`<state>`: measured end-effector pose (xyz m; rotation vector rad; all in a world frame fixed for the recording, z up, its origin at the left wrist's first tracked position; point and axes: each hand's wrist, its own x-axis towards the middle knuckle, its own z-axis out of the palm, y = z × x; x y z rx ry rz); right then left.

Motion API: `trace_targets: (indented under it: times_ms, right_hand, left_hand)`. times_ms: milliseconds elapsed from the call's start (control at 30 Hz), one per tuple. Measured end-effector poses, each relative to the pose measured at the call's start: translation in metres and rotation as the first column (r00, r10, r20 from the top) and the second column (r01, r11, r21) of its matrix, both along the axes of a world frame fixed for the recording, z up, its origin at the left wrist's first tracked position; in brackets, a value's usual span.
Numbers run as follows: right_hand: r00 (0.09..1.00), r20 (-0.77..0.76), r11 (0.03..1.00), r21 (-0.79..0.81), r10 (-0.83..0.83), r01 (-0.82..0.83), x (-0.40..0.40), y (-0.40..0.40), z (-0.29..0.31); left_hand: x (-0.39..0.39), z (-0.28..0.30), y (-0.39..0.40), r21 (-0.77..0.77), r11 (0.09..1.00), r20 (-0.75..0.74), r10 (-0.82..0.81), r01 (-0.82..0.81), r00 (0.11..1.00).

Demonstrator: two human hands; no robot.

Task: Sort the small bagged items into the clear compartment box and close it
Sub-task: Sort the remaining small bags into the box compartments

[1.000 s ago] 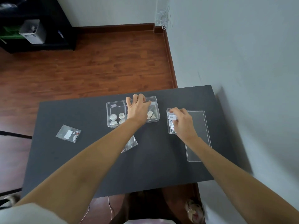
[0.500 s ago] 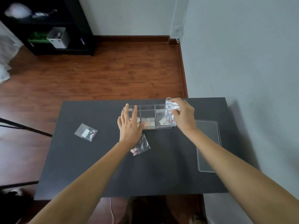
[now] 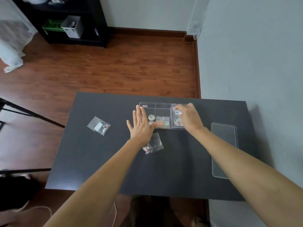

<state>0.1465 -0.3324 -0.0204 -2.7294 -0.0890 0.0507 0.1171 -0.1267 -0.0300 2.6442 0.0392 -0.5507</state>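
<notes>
Clear compartment box point(image 3: 162, 106) sits open toward the far edge of the black table point(image 3: 180, 169), its lid point(image 3: 223, 151) lying flat well off to the right. Right hand point(image 3: 188, 117) pinches a small bag point(image 3: 177, 112) over the right compartment. Left hand point(image 3: 141, 126) flat, fingers spread, empty, against the box's left end. Two bags still out: one point(image 3: 153, 144) just beside the left wrist, another point(image 3: 98, 126) far left. Risk: slippery bag catches the divider and lands across two compartments, which would stop the lid seating
</notes>
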Motion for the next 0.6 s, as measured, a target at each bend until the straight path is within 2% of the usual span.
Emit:
trace_targets:
  times_ms: [100, 267, 400, 600]
  right_hand:
    - [0.997, 0.081, 0.981, -0.192, -0.017, 0.033, 0.000, 0.000, 0.001]
    - [0.967, 0.141, 0.950, -0.201, -0.213, 0.238, -0.010, -0.006, 0.000]
    - [0.959, -0.037, 0.939, -0.217, -0.282, 0.268, -0.011, -0.006, -0.003]
    - [0.932, -0.223, 0.941, -0.250, -0.286, 0.229, -0.002, -0.006, -0.001]
  left_hand:
    - [0.001, 0.001, 0.000, 0.003, 1.000, -0.022, -0.002, 0.003, 1.000]
    - [0.002, 0.002, -0.001, 0.015, 1.000, -0.059, -0.005, 0.006, 0.998]
    - [0.003, 0.001, 0.000, 0.013, 1.000, -0.073, -0.007, 0.008, 0.997]
    - [0.004, -0.002, 0.001, 0.006, 1.000, -0.077, -0.008, 0.008, 0.997]
